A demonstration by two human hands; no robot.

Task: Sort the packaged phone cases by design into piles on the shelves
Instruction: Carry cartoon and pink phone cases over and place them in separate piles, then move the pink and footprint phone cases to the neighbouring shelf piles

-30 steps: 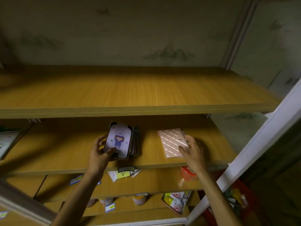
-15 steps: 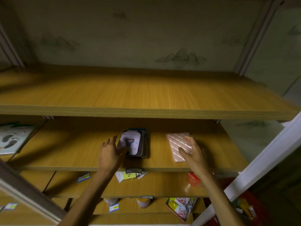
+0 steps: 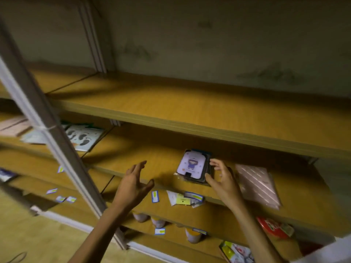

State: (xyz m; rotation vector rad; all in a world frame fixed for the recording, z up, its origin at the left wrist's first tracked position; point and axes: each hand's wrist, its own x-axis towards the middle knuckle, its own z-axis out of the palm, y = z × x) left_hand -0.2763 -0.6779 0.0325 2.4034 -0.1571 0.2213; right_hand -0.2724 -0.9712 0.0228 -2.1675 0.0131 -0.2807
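The right hand (image 3: 223, 179) is spread wide, its fingertips set against the right edge of the cartoon-case pile (image 3: 193, 167) on the middle shelf (image 3: 144, 164). Just right of that hand the pink striped pile (image 3: 257, 184) is laid (flat, untouched). The left hand (image 3: 133, 184) is held open and empty, left of the cartoon-case pile.

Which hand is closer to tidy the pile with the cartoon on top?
The right hand. Its fingers curl at the cartoon pile's right edge, while the left hand hangs open, apart from it.
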